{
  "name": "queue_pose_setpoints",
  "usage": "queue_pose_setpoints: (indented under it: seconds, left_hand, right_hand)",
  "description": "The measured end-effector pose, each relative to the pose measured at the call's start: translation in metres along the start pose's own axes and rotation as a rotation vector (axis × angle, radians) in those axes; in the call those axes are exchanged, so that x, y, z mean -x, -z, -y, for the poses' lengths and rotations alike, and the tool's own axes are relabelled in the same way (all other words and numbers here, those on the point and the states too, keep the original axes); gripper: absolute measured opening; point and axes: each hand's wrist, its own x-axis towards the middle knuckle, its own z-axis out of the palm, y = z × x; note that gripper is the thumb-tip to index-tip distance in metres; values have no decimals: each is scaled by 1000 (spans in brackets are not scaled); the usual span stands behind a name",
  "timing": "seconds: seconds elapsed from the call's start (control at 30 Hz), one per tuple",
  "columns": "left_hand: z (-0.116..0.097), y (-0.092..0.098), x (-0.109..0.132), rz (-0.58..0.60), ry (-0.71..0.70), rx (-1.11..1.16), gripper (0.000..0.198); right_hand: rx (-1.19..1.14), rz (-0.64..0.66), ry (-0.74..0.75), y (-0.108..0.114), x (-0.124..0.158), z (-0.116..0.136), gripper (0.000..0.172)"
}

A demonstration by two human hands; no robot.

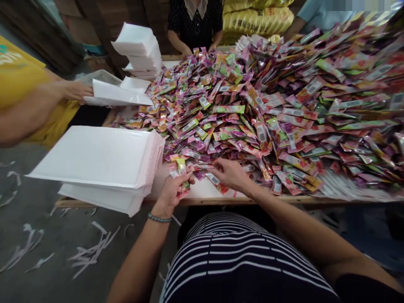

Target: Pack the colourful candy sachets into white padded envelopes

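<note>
My left hand (173, 188), with a beaded bracelet at the wrist, is closed around a small bunch of printed sachets (181, 166) in pink, yellow and green. To its right, my right hand (232, 173) has its fingers pinched at the end of a slim pink sachet (204, 167). Both hands are low over the table's near edge. Just beyond them rises a large heap of sachets (227, 109), purple, pink, orange and green, some with barcodes showing. A stack of white padded mailers (91, 153) lies left of my left hand, overhanging the edge.
A co-worker in yellow at the left holds an open white mailer (116, 94). Another white stack (142, 48) stands behind it. Two more people are across the table, beside yellow sacks (259, 21). Paper strips (94, 250) litter the floor. The wooden table edge (227, 201) runs before me.
</note>
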Motion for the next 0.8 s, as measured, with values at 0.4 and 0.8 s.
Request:
queue_pose_setpoints:
  seconds: [0.4, 0.8]
  left_hand:
    - [22, -14, 30, -79, 53, 43, 41]
    - [12, 10, -25, -359, -115, -196, 18]
  right_hand:
    - [0, 261, 264, -13, 28, 23, 24]
    - [426, 89, 160, -9, -23, 10, 29]
